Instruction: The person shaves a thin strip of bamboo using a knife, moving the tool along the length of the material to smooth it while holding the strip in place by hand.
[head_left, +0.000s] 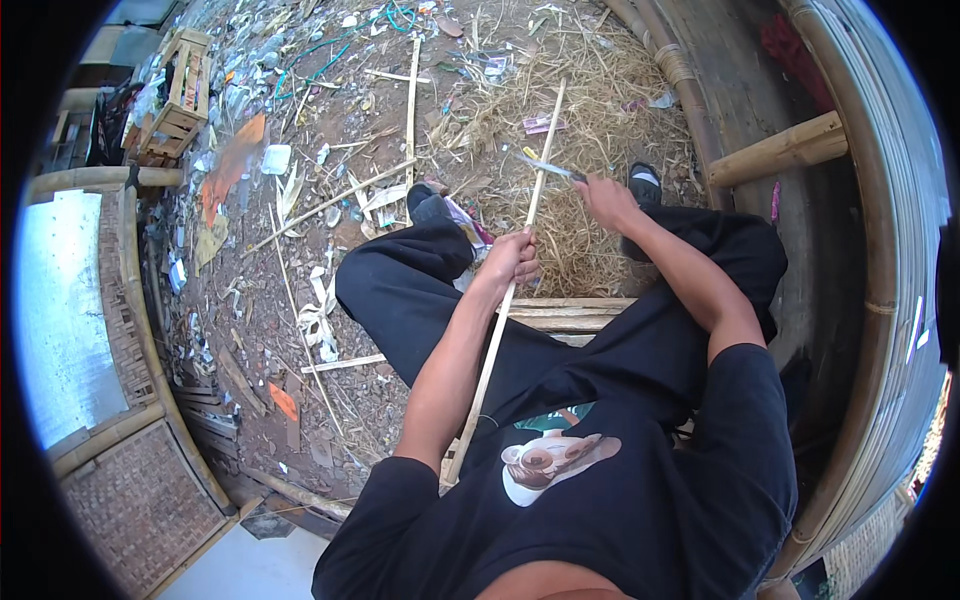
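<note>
Person seated on a low stack of bamboo slats (560,312), legs apart, facing littered ground.

Left hand (512,258): grip closed round a long thin bamboo strip (495,340), fist about mid-length. The strip runs diagonally from beside the left hip, up between the knees, to a free tip out over the straw. Judged reason: the near end is tucked low by the body so the strip stays steady while the far part is worked.

Right hand (607,200): grip closed on the handle of a knife (548,166); blade points left and meets the strip above the left fist, edge across it. Placement suits shaving or splitting away from the body.

Dry straw and shavings (580,110) heaped just beyond the feet, under the blade.

Containers: one wooden slatted crate (178,95) far left, well apart from the hands; contents too small to tell. Loose split strips (411,100) lie scattered on the dirt. Curved bamboo structure (880,250) at right.
</note>
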